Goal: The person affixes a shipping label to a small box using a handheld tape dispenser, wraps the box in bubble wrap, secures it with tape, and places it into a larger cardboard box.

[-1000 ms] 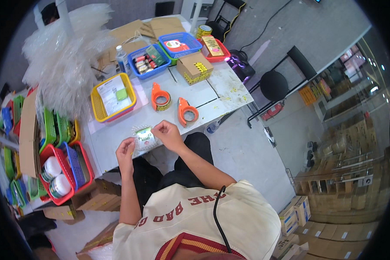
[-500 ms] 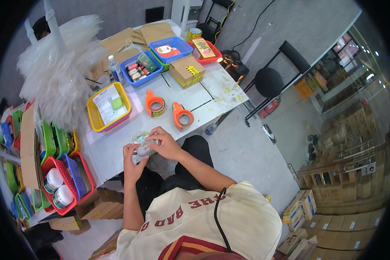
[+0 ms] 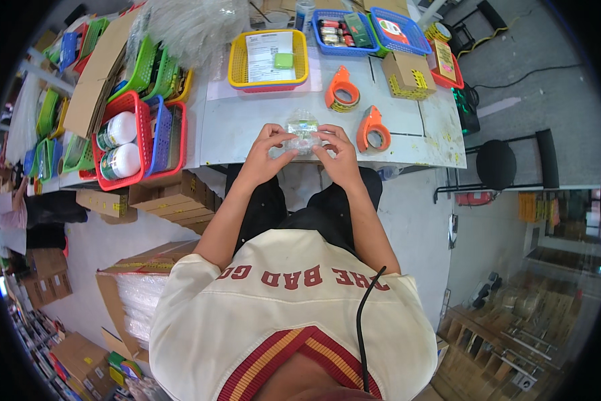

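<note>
A small package wrapped in clear bubble wrap (image 3: pixel 303 132), with green and white showing through, lies at the front edge of the white table (image 3: pixel 237 134). My left hand (image 3: pixel 271 154) grips its left side with thumb and bent fingers. From the other side my right hand (image 3: pixel 338 154) closes on it the same way. What exactly is inside the wrap cannot be made out. To the right of my right hand lies an orange tape dispenser (image 3: pixel 372 132). Another orange tape dispenser (image 3: pixel 341 89) is a little farther back. Both carry rolls of tape.
Behind the package stands a yellow basket (image 3: pixel 235 63) with a paper and a green item. A blue basket (image 3: pixel 346 50) of small goods and a taped cardboard box (image 3: pixel 407 72) stand back right. At the left, a red basket (image 3: pixel 143 134) holds white bottles. Bubble wrap (image 3: pixel 193 27) is heaped behind.
My view has turned, so the table now runs straight across in front of me. Both hands stay on the wrapped package, now on opposite sides of it; my right hand has come down from its top.
</note>
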Tool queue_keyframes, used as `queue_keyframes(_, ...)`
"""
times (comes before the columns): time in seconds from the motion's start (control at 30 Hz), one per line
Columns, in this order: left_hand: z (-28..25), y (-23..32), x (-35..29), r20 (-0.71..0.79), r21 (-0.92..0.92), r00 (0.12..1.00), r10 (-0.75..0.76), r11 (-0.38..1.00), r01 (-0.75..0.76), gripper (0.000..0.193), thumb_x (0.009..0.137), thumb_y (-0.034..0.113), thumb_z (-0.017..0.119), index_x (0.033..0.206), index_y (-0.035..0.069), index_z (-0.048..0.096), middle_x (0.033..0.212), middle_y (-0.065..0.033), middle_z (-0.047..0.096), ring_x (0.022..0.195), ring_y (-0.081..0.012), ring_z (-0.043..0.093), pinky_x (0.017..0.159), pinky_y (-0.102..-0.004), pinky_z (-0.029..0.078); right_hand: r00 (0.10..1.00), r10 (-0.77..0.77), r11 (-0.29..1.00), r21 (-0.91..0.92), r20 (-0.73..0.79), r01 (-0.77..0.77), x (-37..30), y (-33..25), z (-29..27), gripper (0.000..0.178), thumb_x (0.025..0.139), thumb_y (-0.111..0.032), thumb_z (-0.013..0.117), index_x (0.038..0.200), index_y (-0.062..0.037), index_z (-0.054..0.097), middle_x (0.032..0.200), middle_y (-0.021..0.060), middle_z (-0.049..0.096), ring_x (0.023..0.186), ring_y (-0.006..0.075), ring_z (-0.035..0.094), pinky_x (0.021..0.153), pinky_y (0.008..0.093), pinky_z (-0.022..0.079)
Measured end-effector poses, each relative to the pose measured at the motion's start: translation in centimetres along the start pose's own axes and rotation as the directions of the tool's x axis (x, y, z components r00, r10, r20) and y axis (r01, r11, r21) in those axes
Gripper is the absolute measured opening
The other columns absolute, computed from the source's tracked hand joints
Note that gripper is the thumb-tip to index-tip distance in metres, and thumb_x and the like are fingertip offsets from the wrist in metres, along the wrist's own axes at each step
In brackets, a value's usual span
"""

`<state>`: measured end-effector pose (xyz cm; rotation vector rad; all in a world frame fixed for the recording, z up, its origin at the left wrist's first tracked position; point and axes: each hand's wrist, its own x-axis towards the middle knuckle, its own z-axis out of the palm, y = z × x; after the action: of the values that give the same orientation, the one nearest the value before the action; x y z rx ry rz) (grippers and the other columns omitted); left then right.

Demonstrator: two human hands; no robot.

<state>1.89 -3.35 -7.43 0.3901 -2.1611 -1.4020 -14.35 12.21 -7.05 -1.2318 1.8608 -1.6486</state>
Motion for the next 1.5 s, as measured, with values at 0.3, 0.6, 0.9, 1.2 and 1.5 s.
queue_keyframes(0.3,0.9,-0.8,2.2,-0.096,-0.329,0.988,-0.118,0.941,0.081,0.047,0.081,0.007,0.078,0.127,0.008,0.068,0.117,-0.009,0.058,0.11,-0.0221,0.057,0.096,-0.0329,0.047,0.947,0.312,0.849,0.425,0.077,-0.314,2.9,2.1,-0.2,0.061,0.073,0.009,0.074,0.131,-0.0078,0.069,0.102,0.0019,0.056,0.079,0.0091,0.057,0.073,0.0271,0.053)
queue_keyframes(0.6,0.1,-1.4,2.4,0.006,0.134,0.996,0.094,0.987,-0.094,0.045,0.082,0.006,0.073,0.126,0.013,0.074,0.115,-0.0102,0.055,0.107,-0.027,0.054,0.098,-0.0363,0.045,0.973,0.191,0.946,0.238,0.132,-0.218,3.4,1.1,-0.6,0.039,0.077,0.004,0.078,0.115,-0.0062,0.078,0.097,0.0004,0.056,0.078,0.0068,0.055,0.072,0.0222,0.048)
queue_keyframes(0.9,1.2,-1.0,2.3,-0.074,0.05,0.991,0.114,0.993,-0.11,0.039,0.083,0.008,0.075,0.121,0.012,0.077,0.12,-0.0107,0.059,0.103,-0.0273,0.057,0.095,-0.0355,0.048,0.993,0.099,0.995,-0.04,0.067,-0.097,2.9,1.1,-1.0,0.025,0.081,-0.008,0.082,0.107,-0.0059,0.08,0.091,0.0021,0.059,0.073,0.0081,0.054,0.068,0.0224,0.046)
queue_keyframes(1.2,2.0,-4.0,2.8,-0.173,0.138,0.969,0.173,0.979,-0.15,0.033,0.083,0.012,0.076,0.116,0.012,0.079,0.129,-0.0098,0.062,0.116,-0.0256,0.059,0.095,-0.037,0.049,0.908,-0.296,0.543,-0.834,-0.296,-0.095,1.3,3.1,-4.6,0.045,0.082,-0.026,0.08,0.118,-0.0002,0.07,0.1,0.0132,0.069,0.091,0.0314,0.063,0.094,0.0416,0.046)
queue_keyframes(1.5,4.3,-4.6,3.0,-0.349,0.168,0.914,0.208,0.973,-0.157,0.032,0.081,0.01,0.076,0.113,0.012,0.079,0.124,-0.0101,0.066,0.111,-0.0274,0.062,0.088,-0.0358,0.052,0.992,0.046,0.35,-0.928,-0.12,-0.129,-0.4,9.6,-7.8,0.037,0.081,-0.023,0.076,0.103,0.0044,0.063,0.083,0.023,0.07,0.088,0.0437,0.066,0.085,0.0525,0.051)
